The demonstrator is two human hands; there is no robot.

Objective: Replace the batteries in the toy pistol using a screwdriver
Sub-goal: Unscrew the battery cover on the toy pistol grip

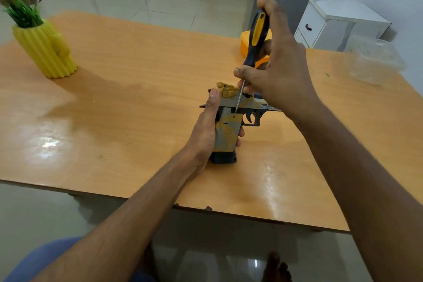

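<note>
The yellow and grey toy pistol [229, 129] lies on its side on the wooden table [128, 89], barrel pointing right, black magazine base toward me. My left hand [207, 127] grips its handle, thumb stretched up along the rear of the slide. My right hand [278, 62] holds a black and yellow screwdriver [256, 40] nearly upright above the pistol, fingers pinching the handle's lower end. The thin metal shaft runs down and its tip touches the frame just above the grip, near the trigger guard. Part of the barrel is hidden behind my right hand.
A yellow ribbed vase [47, 50] with green grass stands at the table's far left. An orange tub [246, 44] sits behind the screwdriver. A clear plastic container [373, 58] is at the far right corner. A white cabinet [336, 23] stands beyond the table.
</note>
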